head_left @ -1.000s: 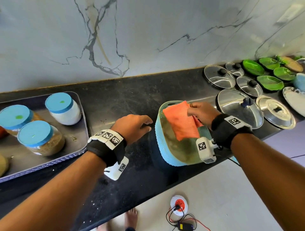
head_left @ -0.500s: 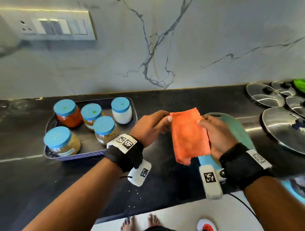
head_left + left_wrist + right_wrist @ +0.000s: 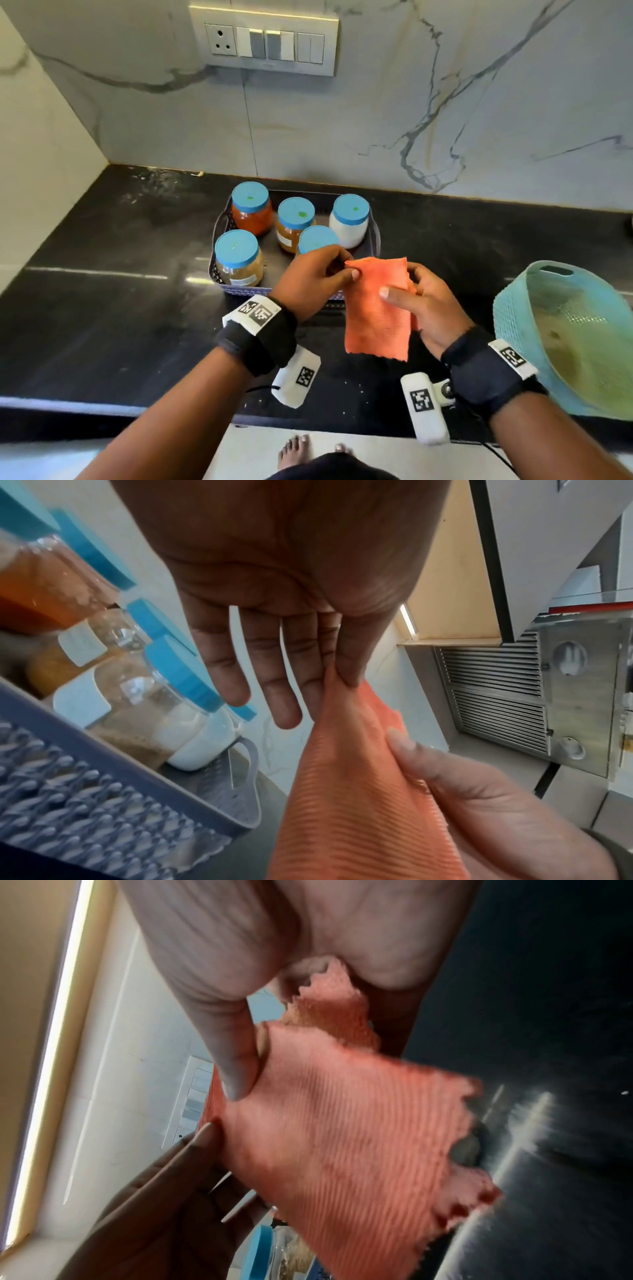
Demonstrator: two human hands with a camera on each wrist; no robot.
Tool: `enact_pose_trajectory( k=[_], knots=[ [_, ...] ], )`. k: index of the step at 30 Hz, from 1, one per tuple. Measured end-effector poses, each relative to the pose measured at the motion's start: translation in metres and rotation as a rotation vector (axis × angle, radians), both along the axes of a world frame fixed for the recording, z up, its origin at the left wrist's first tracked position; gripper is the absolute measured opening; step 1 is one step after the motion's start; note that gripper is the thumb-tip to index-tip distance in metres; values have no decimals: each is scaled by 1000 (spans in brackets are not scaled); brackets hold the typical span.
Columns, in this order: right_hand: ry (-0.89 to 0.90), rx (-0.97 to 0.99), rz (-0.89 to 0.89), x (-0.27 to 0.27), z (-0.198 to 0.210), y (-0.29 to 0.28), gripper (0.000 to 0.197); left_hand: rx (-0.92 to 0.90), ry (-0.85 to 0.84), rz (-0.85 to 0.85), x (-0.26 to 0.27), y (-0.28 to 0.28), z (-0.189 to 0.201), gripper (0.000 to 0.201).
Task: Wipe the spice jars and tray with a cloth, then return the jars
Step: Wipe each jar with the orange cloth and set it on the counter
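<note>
An orange cloth [image 3: 375, 315] hangs above the black counter, held by both hands. My left hand [image 3: 317, 277] pinches its upper left corner between thumb and forefinger [image 3: 346, 669], the other fingers straight. My right hand [image 3: 416, 301] grips the cloth's right edge, thumb [image 3: 236, 1064] pressed on its front. Just behind the hands, several blue-lidded spice jars [image 3: 251, 209] stand in a dark perforated tray [image 3: 219, 233]; one jar [image 3: 317, 240] is partly hidden by my left hand. The jars [image 3: 161, 696] and tray wall [image 3: 103, 804] appear in the left wrist view.
A teal plastic basket [image 3: 520, 308] lies tilted on the counter at the right. A switch panel [image 3: 263, 42] sits on the marble wall behind. The counter's front edge [image 3: 102, 407] runs below my wrists, with bare feet [image 3: 294, 452] on the floor beneath.
The cloth came out of the teal basket and moved left in front of the tray. My left hand took hold of its corner. The view swung left and up.
</note>
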State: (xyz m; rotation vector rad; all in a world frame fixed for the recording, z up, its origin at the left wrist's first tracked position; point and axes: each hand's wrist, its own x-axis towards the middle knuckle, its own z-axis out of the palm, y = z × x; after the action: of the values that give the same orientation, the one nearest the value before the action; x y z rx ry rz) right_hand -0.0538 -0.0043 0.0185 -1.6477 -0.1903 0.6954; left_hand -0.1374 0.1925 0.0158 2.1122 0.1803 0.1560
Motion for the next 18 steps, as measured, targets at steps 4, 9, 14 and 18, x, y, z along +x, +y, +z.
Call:
enact_pose_trajectory(
  k=[4, 9, 14, 18],
  knots=[
    [-26, -23, 31, -2, 0, 17, 25, 24, 4, 165, -3, 22, -8, 11],
    [96, 74, -173, 7, -4, 32, 26, 32, 25, 446, -4, 54, -39, 20],
    [218, 125, -293, 21, 3, 47, 17, 106, 133, 378, 9, 61, -49, 65],
    [253, 112, -286, 28, 0, 54, 19, 81, 95, 310, 23, 54, -52, 74]
  ],
)
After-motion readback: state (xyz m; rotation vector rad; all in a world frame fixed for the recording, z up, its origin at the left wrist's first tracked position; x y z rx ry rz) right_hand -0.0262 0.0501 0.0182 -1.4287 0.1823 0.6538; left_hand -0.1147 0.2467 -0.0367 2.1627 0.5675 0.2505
